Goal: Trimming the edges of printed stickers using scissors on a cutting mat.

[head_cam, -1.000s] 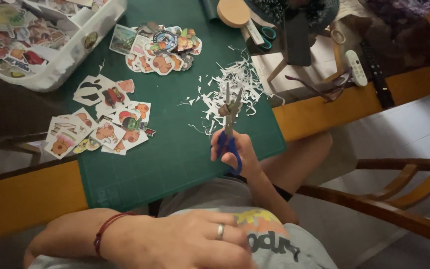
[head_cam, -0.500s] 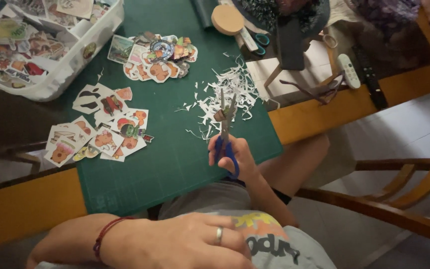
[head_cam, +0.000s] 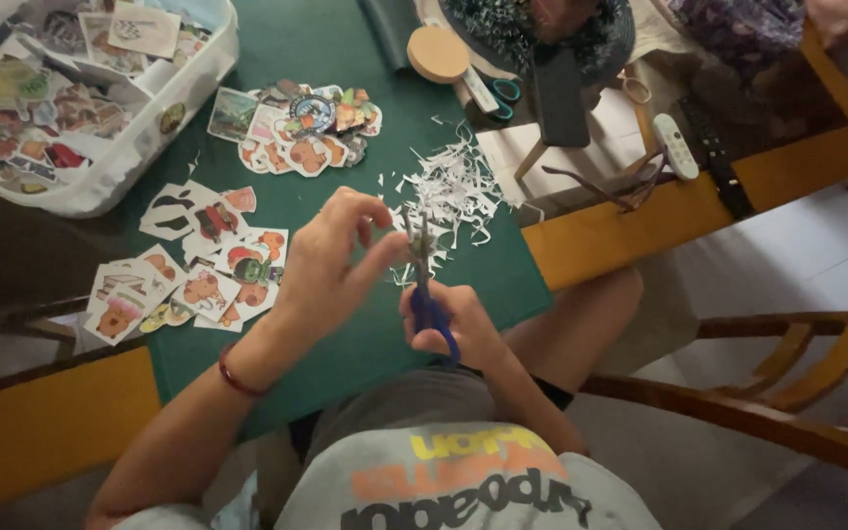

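My right hand (head_cam: 449, 319) grips blue-handled scissors (head_cam: 426, 285), blades pointing away from me over the green cutting mat (head_cam: 345, 353). My left hand (head_cam: 336, 260) is raised beside the blades, thumb and fingers pinched on a small paper piece at the scissor tips. A pile of white paper scraps (head_cam: 449, 191) lies just beyond the blades. Cut-out stickers (head_cam: 198, 280) are spread on the mat to the left, and another cluster of stickers (head_cam: 301, 123) lies farther back.
A white plastic bin (head_cam: 80, 108) full of stickers stands at the back left. A round wooden disc (head_cam: 438, 52), green-handled scissors (head_cam: 503, 93), a white remote (head_cam: 675, 145) and glasses (head_cam: 601, 186) lie at the back right. A wooden chair arm (head_cam: 768, 422) is to my right.
My left hand rose from my lap to the scissor tips and pinched a paper piece. The right hand and scissors stayed in place.
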